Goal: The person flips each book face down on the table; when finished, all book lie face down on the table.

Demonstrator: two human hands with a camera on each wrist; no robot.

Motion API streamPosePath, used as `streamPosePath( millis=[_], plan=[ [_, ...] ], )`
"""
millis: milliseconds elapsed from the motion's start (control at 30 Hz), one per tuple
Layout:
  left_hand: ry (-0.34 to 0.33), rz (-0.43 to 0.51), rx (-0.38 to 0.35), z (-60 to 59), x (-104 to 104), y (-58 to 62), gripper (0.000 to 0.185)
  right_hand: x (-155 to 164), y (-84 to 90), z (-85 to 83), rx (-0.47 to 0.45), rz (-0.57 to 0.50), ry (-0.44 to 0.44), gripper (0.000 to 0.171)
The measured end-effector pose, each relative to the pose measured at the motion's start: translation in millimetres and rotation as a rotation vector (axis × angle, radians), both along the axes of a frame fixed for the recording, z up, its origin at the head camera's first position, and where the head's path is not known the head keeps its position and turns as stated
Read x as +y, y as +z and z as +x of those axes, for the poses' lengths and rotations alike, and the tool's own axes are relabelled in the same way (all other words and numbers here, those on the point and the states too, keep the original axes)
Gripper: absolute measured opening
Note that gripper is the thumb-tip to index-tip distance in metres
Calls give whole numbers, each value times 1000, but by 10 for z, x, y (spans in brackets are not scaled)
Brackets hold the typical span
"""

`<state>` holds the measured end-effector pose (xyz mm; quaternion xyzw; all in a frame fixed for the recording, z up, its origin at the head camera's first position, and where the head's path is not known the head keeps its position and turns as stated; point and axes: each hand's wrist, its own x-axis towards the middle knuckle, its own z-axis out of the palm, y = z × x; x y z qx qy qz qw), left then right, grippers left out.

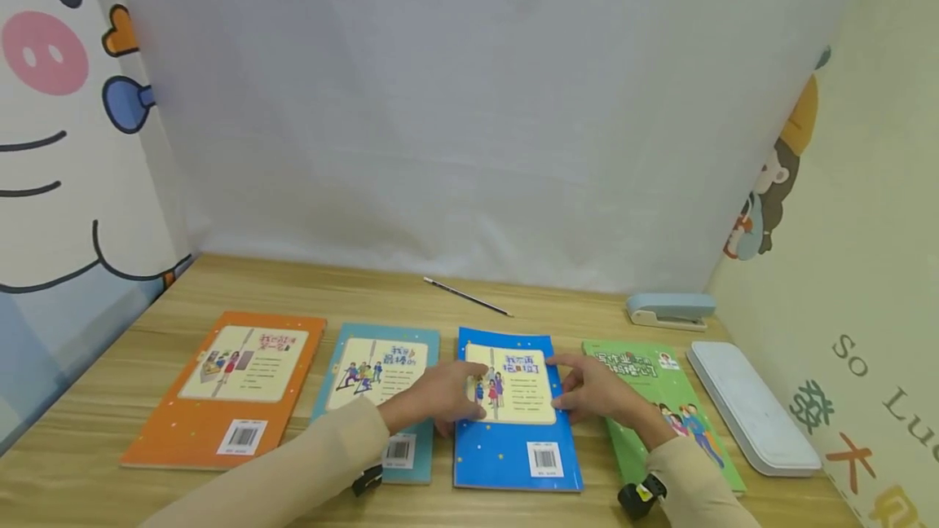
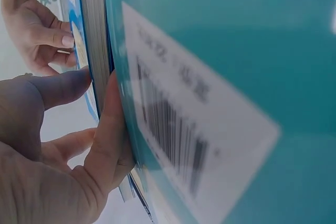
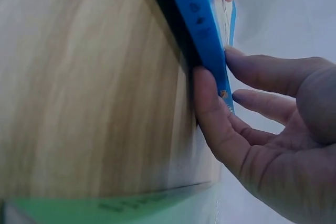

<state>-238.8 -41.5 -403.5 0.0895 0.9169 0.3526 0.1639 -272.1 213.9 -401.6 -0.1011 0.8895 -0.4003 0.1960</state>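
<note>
A blue book (image 1: 499, 459) lies between my two hands, its cream panel and barcode facing up. My left hand (image 1: 440, 392) pinches its left edge; in the left wrist view the thumb (image 2: 65, 85) is on the cover and a finger reaches beside the page block, close to the teal book (image 2: 220, 35). At the opposite side my right hand (image 1: 603, 389) grips the spine edge, and the right wrist view has the thumb (image 3: 273, 72) on top with the index finger low against the spine. Just right of it is a green book (image 1: 678, 385), partly covered by the right forearm.
An orange book (image 1: 242, 402) lies at the far left of the wooden table (image 1: 242, 283). Behind the books is a pencil (image 1: 469, 297). A blue-grey stapler (image 1: 670, 310) and a long white case (image 1: 756, 410) sit along the right edge. A white cloth (image 1: 455, 121) hangs behind.
</note>
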Motion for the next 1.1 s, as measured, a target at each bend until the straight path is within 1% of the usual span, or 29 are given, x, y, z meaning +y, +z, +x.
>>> streamPosePath(
  millis=[133, 267, 533, 700, 867, 1100],
  plan=[
    [-6, -17, 11, 16, 0, 27, 64, -29, 21, 5, -6, 22, -30, 64],
    [-22, -31, 13, 25, 5, 37, 64, -40, 38, 20, -4, 30, -38, 65],
    [-61, -86, 42, -2, 23, -13, 64, -26, 73, 22, -29, 23, -49, 60],
    [-76, -107, 52, -7, 34, -15, 63, -13, 91, 25, -56, 2, -55, 55],
    [-79, -129, 44, -6, 50, 10, 62, -3, 82, 19, -67, -18, -81, 50],
    [-93, -142, 42, 15, 43, 52, 59, 8, 63, 7, -77, -7, -122, 46]
  ],
)
